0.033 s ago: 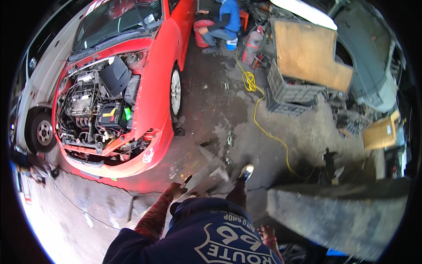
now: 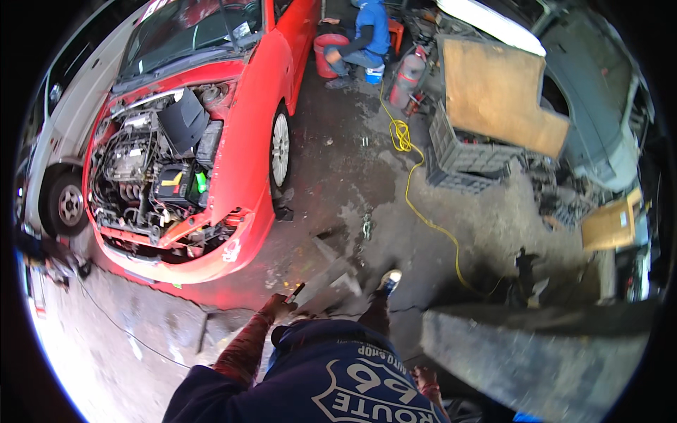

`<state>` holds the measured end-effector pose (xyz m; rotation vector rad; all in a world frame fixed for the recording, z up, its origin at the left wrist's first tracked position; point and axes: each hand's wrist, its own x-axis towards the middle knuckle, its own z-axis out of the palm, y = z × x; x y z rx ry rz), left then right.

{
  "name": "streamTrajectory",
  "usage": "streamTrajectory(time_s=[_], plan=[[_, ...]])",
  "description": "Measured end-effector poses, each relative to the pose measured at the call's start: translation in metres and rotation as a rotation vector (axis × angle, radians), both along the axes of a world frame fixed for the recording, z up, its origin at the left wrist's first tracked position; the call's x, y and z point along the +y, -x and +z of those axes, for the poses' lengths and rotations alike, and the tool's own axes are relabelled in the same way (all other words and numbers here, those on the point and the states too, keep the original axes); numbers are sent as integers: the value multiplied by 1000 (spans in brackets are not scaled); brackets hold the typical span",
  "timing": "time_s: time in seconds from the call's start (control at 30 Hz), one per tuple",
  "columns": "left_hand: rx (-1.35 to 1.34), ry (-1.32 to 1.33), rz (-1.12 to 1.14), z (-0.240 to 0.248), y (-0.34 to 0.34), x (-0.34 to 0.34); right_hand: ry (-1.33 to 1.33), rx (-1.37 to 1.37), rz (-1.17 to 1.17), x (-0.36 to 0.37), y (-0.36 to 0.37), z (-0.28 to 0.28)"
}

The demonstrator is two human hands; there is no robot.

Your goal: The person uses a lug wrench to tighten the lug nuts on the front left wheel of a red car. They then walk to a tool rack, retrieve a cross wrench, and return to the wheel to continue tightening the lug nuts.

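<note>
My left hand is closed around a short, slim, dark stick with a paler part near the fingers. What kind of tool it is, I cannot make out. That hand is in front of the red car, whose engine bay lies uncovered. Down by my right side hangs my right hand, close to my shirt. It is dim and small there, so its fingers do not show clearly. A grey, worn panel is on that side.
A yellow cord snakes over the floor. Grey crates carry a wooden board, beside a red cylinder. Farther back a person in blue sits by a red bucket. A dark battery sits in the engine bay.
The view has shifted slightly. My visible shoe is a little lower and farther left in the picture. My left hand keeps its hold on the dark stick.
</note>
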<state>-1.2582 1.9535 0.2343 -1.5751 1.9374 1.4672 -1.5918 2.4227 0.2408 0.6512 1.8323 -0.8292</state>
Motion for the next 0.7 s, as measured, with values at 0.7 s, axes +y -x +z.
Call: streamTrajectory(time_s=[0.7], plan=[[59,15,462,22,382,-42,186,49,267,-202,445,15]])
